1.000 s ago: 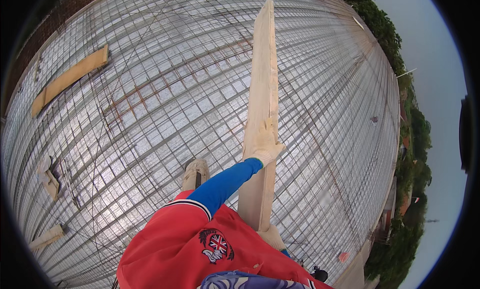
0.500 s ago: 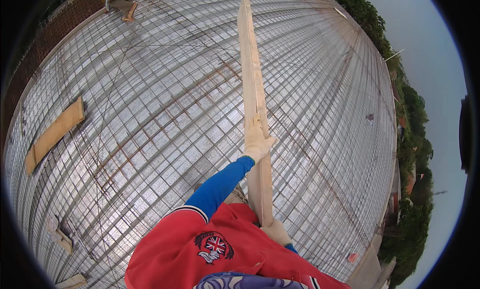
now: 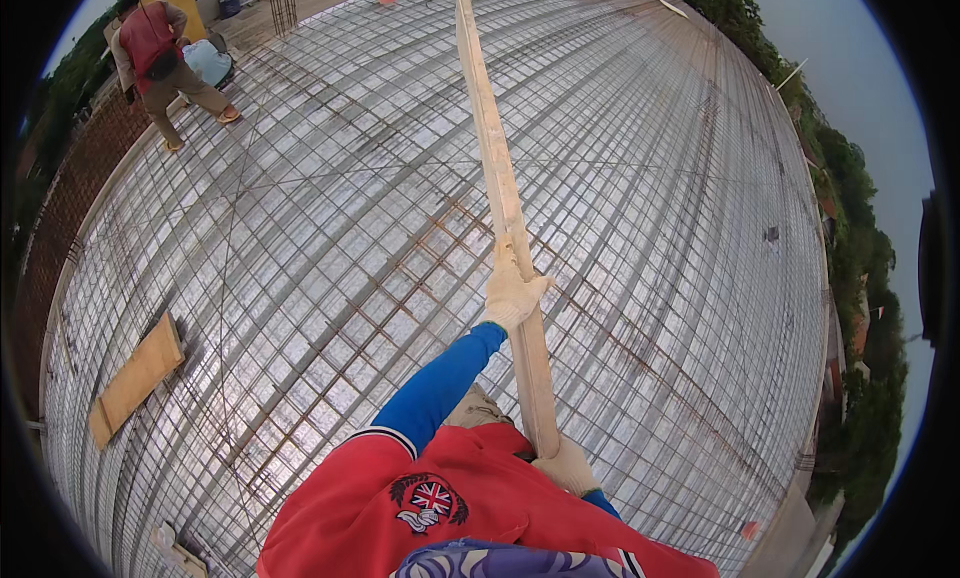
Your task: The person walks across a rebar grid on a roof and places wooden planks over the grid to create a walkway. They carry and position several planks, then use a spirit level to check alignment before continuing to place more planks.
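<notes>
A long wooden plank (image 3: pixel 490 148) points away from my body, held in front of me over the steel mesh. My left hand (image 3: pixel 513 296), in a cream work glove, is wrapped round the plank partway along, its thumb on the right side. Close to my waist, my right hand (image 3: pixel 568 466), gloved alike, grips the near end of the same plank; its fingers are partly hidden by the wood and my red shirt. The plank's far end rises toward the top of the view.
A rebar grid (image 3: pixel 330 308) over shiny ribbed metal decking spreads all round me. On it at the left lies a plywood board (image 3: pixel 137 378). At the far left edge a person (image 3: pixel 165 63) in a dark red top stands near another bent-down person (image 3: pixel 207 62). Trees (image 3: pixel 880 398) line the right.
My view has shifted, bringing the person in dark red into sight at the upper left. The plank's far end has swung slightly left; both hands keep their hold.
</notes>
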`<state>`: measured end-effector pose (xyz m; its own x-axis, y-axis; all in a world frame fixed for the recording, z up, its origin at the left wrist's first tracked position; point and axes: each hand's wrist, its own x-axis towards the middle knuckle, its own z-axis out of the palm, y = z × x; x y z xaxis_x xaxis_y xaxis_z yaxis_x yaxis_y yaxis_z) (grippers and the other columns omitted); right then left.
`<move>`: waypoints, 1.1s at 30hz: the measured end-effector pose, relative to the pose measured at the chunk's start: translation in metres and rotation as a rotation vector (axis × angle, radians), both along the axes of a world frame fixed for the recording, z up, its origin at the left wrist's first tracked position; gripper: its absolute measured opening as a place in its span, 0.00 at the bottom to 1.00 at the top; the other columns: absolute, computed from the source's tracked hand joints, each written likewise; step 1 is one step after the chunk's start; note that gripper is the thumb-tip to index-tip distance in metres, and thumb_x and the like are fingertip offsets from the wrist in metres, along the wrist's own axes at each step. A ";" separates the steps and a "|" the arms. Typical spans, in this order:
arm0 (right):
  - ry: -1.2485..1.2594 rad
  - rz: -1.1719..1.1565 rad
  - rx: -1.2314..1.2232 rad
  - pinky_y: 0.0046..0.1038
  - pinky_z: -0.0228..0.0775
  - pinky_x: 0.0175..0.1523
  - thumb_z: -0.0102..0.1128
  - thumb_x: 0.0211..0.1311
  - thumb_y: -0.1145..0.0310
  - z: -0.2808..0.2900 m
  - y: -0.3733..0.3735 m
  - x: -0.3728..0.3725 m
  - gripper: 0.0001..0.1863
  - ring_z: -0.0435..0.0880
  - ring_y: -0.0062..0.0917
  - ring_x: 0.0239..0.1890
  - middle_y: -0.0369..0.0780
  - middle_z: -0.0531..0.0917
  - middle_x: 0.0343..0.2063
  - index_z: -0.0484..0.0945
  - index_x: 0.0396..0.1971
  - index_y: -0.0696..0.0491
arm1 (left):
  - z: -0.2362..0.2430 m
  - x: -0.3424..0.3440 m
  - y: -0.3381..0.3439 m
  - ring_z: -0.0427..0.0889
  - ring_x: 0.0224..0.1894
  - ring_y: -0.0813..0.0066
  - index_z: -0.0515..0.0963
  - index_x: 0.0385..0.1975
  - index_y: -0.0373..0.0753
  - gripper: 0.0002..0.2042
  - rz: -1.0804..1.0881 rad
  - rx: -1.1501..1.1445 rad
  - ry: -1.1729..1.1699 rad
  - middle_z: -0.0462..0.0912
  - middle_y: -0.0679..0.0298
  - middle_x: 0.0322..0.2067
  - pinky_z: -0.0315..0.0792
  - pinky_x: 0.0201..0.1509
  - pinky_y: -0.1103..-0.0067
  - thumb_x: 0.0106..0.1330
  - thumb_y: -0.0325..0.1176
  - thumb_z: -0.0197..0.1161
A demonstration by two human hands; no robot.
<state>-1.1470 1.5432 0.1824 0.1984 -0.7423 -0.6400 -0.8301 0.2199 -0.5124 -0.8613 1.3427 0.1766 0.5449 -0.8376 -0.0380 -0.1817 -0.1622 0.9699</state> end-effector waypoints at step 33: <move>0.127 -0.024 0.157 0.39 0.82 0.56 0.74 0.50 0.63 0.041 -0.588 0.435 0.32 0.93 0.41 0.50 0.51 0.93 0.44 0.84 0.55 0.64 | 0.001 0.425 -0.577 0.69 0.72 0.40 0.57 0.79 0.31 0.56 0.008 0.069 -0.129 0.71 0.43 0.67 0.68 0.78 0.57 0.53 0.44 0.86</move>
<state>-0.7119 0.9550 0.2232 0.0918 -0.6353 -0.7668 -0.8795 0.3093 -0.3616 -0.4364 0.7655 0.1772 0.5555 -0.8311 -0.0246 -0.3028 -0.2297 0.9249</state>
